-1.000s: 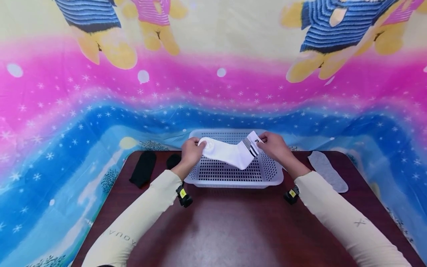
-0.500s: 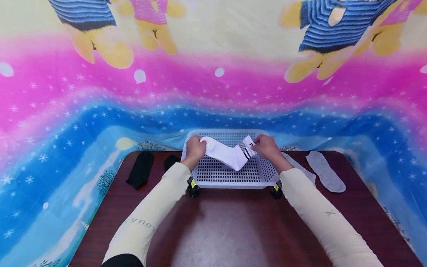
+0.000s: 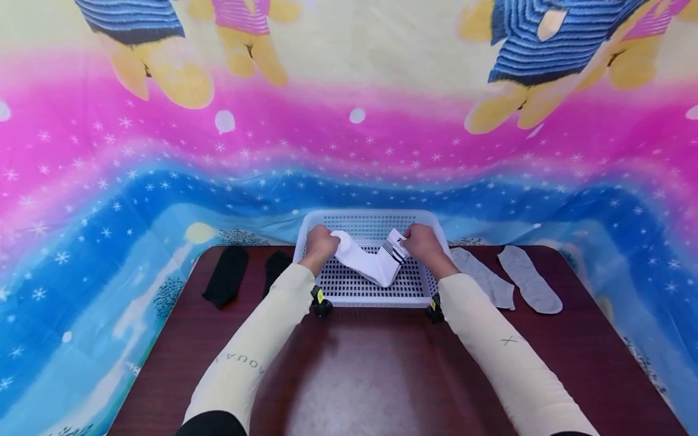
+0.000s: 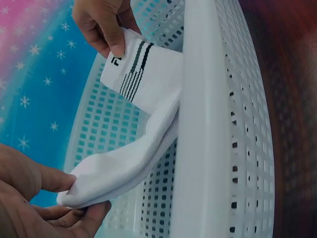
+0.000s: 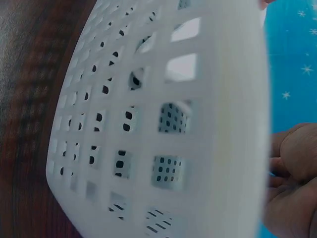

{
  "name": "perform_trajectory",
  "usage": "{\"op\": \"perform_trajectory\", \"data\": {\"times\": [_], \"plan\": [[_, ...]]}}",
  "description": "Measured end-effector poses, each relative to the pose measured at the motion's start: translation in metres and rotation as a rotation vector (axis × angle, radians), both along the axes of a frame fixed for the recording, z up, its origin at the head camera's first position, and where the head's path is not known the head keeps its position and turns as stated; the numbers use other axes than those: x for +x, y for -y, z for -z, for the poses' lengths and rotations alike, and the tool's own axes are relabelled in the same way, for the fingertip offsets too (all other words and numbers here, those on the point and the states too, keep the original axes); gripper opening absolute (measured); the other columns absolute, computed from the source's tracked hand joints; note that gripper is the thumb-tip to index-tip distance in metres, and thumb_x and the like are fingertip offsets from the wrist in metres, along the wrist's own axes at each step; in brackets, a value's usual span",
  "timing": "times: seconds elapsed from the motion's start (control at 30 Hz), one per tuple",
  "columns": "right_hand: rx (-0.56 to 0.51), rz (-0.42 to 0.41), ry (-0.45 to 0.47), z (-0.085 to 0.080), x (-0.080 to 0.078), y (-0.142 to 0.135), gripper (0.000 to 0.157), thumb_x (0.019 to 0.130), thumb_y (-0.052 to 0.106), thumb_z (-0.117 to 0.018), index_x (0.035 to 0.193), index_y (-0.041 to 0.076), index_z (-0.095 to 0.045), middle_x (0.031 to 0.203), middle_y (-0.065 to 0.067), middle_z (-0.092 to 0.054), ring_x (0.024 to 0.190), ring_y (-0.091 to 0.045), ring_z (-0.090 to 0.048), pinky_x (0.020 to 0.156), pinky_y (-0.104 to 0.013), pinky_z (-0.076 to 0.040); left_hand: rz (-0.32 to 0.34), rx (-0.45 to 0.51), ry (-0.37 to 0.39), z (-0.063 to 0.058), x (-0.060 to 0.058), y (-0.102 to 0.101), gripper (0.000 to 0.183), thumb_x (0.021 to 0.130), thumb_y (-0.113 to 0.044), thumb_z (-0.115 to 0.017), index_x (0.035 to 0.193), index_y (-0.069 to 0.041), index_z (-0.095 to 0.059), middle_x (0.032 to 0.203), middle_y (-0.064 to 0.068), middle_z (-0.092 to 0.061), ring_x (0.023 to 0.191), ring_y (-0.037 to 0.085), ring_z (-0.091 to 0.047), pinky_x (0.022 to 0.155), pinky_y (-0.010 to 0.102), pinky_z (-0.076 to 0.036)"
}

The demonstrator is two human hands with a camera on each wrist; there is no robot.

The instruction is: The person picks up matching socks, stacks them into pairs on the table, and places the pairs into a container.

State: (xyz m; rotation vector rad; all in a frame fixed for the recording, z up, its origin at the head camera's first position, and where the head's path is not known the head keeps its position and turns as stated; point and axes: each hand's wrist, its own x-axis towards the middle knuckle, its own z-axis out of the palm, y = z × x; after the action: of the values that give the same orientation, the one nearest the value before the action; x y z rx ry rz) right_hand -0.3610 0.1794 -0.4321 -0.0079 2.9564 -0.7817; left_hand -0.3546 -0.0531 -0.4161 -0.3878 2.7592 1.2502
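A pair of white socks (image 3: 362, 260) with black stripes at the cuff sags in a bent curve inside the white perforated basket (image 3: 376, 301). My left hand (image 3: 320, 245) pinches the toe end, and my right hand (image 3: 424, 244) grips the striped cuff. From the left wrist, two layers of the socks (image 4: 126, 171) show between the left hand's thumb and fingers (image 4: 57, 178). The right hand's thumb presses on the cuff there. In the right wrist view the basket wall (image 5: 198, 129) fills most of the picture and hides the right hand's grip.
On the dark wooden table (image 3: 360, 375), a black sock (image 3: 226, 277) and a partly covered black sock (image 3: 277, 266) lie left of the basket. A grey sock (image 3: 485, 277) and another grey sock (image 3: 529, 278) lie to the right. A patterned cloth (image 3: 349, 151) hangs behind.
Both hands have come closer together, the right moving left, and the white socks have sunk lower into the basket with a deeper bend. The nearer grey sock has come out from behind the right arm.
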Motion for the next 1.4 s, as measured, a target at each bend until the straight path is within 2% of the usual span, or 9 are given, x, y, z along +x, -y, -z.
{"op": "perform_trajectory", "data": {"times": [0.07, 0.17, 0.33, 0.53, 0.73, 0.83, 0.97, 1.1, 1.4], "plan": [[0.008, -0.031, -0.003, 0.002, 0.0, 0.0, 0.014, 0.094, 0.011, -0.057, 0.084, 0.002, -0.061, 0.093, -0.018, -0.062, 0.062, -0.017, -0.042, 0.063, -0.032, -0.039, 0.006, 0.001, 0.01, 0.001, 0.002, 0.001, 0.031, 0.09, -0.007, -0.055, 0.068, -0.012, -0.034, 0.063, 0.0, -0.025, 0.056, 0.015, -0.028, 0.055, 0.029, -0.031], [0.019, -0.057, 0.006, 0.005, 0.001, -0.001, 0.022, 0.095, 0.012, -0.056, 0.108, -0.001, -0.068, 0.107, -0.021, -0.067, 0.075, -0.024, -0.059, 0.071, -0.037, -0.046, 0.015, 0.008, 0.032, 0.001, 0.006, 0.004, 0.007, 0.088, -0.005, -0.054, 0.085, -0.005, -0.048, 0.077, 0.006, -0.045, 0.071, 0.019, -0.045, 0.066, 0.03, -0.042], [0.033, -0.063, 0.044, 0.007, 0.002, -0.002, 0.021, 0.096, 0.01, -0.054, 0.103, -0.001, -0.07, 0.098, -0.017, -0.068, 0.075, -0.023, -0.059, 0.069, -0.036, -0.044, 0.044, 0.039, 0.071, 0.004, 0.01, 0.01, 0.033, 0.086, -0.005, -0.055, 0.118, 0.002, -0.052, 0.112, 0.017, -0.057, 0.102, 0.029, -0.056, 0.09, 0.038, -0.05], [0.075, -0.069, 0.097, 0.009, 0.0, -0.003, 0.02, 0.096, 0.009, -0.051, 0.093, 0.0, -0.068, 0.071, -0.006, -0.055, 0.061, -0.016, -0.043, 0.06, -0.031, -0.037, 0.12, 0.025, 0.085, 0.014, 0.01, 0.015, 0.033, 0.082, -0.007, -0.062, 0.112, 0.004, -0.053, 0.109, 0.019, -0.058, 0.097, 0.03, -0.057, 0.089, 0.04, -0.05], [0.107, -0.063, 0.204, 0.014, 0.001, -0.008, 0.015, 0.094, 0.011, -0.054, 0.098, 0.002, -0.064, 0.085, -0.01, -0.059, 0.068, -0.018, -0.048, 0.062, -0.032, -0.039, 0.205, -0.105, 0.04, 0.025, 0.011, 0.011, 0.013, 0.082, 0.001, -0.055, 0.095, 0.003, -0.056, 0.085, 0.014, -0.052, 0.073, 0.024, -0.046, 0.066, 0.033, -0.042], [0.118, -0.062, 0.235, 0.018, 0.001, -0.009, 0.016, 0.094, 0.014, -0.056, 0.102, 0.002, -0.063, 0.09, -0.011, -0.06, 0.071, -0.019, -0.049, 0.063, -0.033, -0.04, 0.233, -0.202, 0.02, 0.031, 0.01, 0.008, 0.012, 0.086, 0.0, -0.051, 0.095, 0.001, -0.059, 0.081, 0.011, -0.054, 0.07, 0.022, -0.048, 0.064, 0.031, -0.042], [0.151, -0.084, 0.263, 0.023, 0.0, -0.009, 0.022, 0.094, 0.016, -0.058, 0.109, 0.0, -0.06, 0.09, -0.012, -0.061, 0.073, -0.02, -0.053, 0.064, -0.033, -0.042, 0.232, -0.34, -0.007, 0.034, 0.008, 0.004, 0.017, 0.088, -0.004, -0.053, 0.101, 0.0, -0.064, 0.091, 0.013, -0.063, 0.086, 0.025, -0.057, 0.083, 0.036, -0.048], [0.193, -0.118, 0.285, 0.03, -0.001, -0.009, 0.024, 0.094, 0.017, -0.059, 0.111, -0.001, -0.059, 0.089, -0.012, -0.061, 0.073, -0.021, -0.055, 0.065, -0.033, -0.043, 0.244, -0.436, 0.009, 0.036, 0.008, 0.001, 0.019, 0.09, -0.006, -0.052, 0.1, 0.0, -0.066, 0.1, 0.016, -0.065, 0.103, 0.03, -0.056, 0.101, 0.041, -0.04], [0.272, -0.137, 0.27, 0.034, 0.006, -0.006, 0.027, 0.097, 0.017, -0.054, 0.115, -0.001, -0.062, 0.095, -0.015, -0.064, 0.077, -0.024, -0.058, 0.068, -0.036, -0.044, 0.339, -0.546, 0.125, 0.038, 0.01, -0.003, 0.026, 0.095, -0.008, -0.047, 0.111, 0.003, -0.064, 0.11, 0.019, -0.063, 0.11, 0.031, -0.053, 0.102, 0.042, -0.039]]}}
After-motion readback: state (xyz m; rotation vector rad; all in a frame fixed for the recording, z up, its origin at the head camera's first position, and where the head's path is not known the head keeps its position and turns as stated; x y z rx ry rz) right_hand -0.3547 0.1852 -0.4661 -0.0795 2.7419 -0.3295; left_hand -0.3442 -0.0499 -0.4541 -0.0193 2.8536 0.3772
